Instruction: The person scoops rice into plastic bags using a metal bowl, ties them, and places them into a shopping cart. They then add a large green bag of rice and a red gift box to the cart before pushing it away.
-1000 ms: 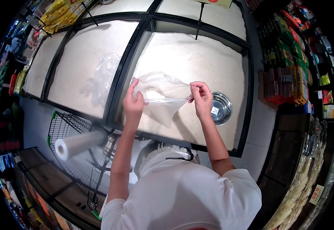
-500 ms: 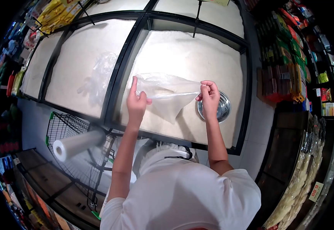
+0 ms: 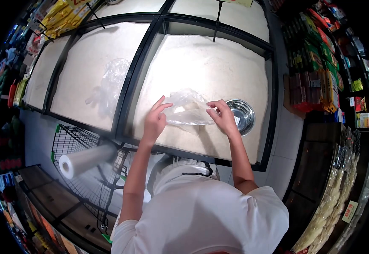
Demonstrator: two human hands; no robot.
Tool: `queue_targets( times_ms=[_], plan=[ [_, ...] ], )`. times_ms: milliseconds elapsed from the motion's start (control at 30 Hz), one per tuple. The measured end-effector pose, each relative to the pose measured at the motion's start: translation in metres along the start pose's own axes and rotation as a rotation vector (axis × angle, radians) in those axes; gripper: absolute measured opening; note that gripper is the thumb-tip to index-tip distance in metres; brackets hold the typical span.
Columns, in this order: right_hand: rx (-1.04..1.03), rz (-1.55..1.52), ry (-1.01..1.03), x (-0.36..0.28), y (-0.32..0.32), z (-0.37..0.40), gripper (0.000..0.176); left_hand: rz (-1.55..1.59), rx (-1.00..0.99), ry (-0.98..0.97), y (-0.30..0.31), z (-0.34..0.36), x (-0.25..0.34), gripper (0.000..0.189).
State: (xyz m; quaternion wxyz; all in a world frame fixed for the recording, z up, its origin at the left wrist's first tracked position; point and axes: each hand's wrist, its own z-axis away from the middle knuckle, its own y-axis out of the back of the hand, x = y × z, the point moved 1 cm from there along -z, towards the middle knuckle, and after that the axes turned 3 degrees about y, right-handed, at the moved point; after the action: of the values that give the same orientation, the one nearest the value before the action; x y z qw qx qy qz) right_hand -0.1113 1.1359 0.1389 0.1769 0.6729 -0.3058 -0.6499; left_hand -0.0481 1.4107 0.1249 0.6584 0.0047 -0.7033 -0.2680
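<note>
Clear plastic makes up the thin bag (image 3: pixel 188 113) that spans the space between the person's two hands, above the near part of a dark-framed bin (image 3: pixel 273 84) filled with pale loose grain (image 3: pixel 210 59). The left hand (image 3: pixel 155 122) is at the bag's left edge, its forefinger and next finger spread apart; one cannot tell whether any of the film is caught under them. The right hand (image 3: pixel 223 116) is at the other edge, thumb and forefinger slightly parted, and again it is unclear whether they grip the plastic. Just beside the right hand, a shiny metal bowl (image 3: pixel 246 112) sits on the grain, with a small white label (image 3: pixel 237 120) partly showing inside it. Another crumpled clear bag (image 3: pixel 116 76) lies on the pale contents of the bin to the left. Below that bin stands a wire shopping cart (image 3: pixel 68 146), with a thick roll of plastic (image 3: pixel 89 160) over it. Bright yellow packets (image 3: pixel 57 17) are piled beyond, at the upper left.
</note>
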Motion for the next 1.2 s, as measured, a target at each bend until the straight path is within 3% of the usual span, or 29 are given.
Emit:
queue_targets(
  times_ms=[100, 233, 333, 367, 500, 600, 733, 833, 933, 1000, 1033, 1200],
  plan=[
    [0.017, -0.060, -0.090, 0.007, -0.006, -0.001, 0.016, -0.017, -0.003, -0.060, -0.003, 0.001, -0.009, 0.056],
    [0.128, -0.036, -0.154, 0.011, -0.001, -0.001, 0.014, -0.152, 0.148, -0.124, -0.005, 0.004, -0.011, 0.055],
    [0.024, 0.025, -0.103, 0.013, 0.001, 0.004, 0.012, -0.185, 0.175, -0.133, -0.007, 0.005, -0.009, 0.057],
    [0.126, 0.001, -0.144, 0.017, 0.002, 0.004, 0.011, -0.170, 0.183, -0.133, -0.008, 0.006, -0.007, 0.057],
    [-0.102, 0.043, -0.074, 0.019, 0.003, 0.011, 0.012, -0.154, 0.157, -0.073, -0.013, 0.011, 0.005, 0.059],
    [0.011, 0.045, -0.114, 0.023, 0.001, 0.015, 0.013, -0.158, 0.138, -0.112, -0.014, 0.011, -0.001, 0.058],
    [-0.018, 0.067, -0.159, 0.020, 0.001, 0.017, 0.015, -0.185, 0.158, -0.136, -0.016, 0.010, -0.008, 0.059],
    [0.111, 0.018, -0.136, 0.028, 0.000, 0.011, 0.019, -0.180, 0.184, -0.155, -0.017, 0.007, -0.012, 0.059],
    [0.074, -0.117, -0.226, 0.024, 0.006, 0.004, 0.021, -0.048, 0.164, -0.056, -0.009, 0.001, -0.001, 0.058],
    [0.143, -0.280, -0.252, 0.019, 0.014, -0.005, 0.021, 0.168, 0.119, 0.114, 0.002, -0.004, 0.016, 0.057],
    [0.177, -0.362, -0.265, 0.016, 0.018, -0.010, 0.020, 0.209, 0.172, 0.028, 0.005, -0.007, 0.021, 0.053],
    [0.288, -0.643, -0.161, -0.014, 0.045, -0.029, 0.021, 0.309, 0.221, 0.010, 0.026, -0.016, 0.053, 0.045]
  ],
)
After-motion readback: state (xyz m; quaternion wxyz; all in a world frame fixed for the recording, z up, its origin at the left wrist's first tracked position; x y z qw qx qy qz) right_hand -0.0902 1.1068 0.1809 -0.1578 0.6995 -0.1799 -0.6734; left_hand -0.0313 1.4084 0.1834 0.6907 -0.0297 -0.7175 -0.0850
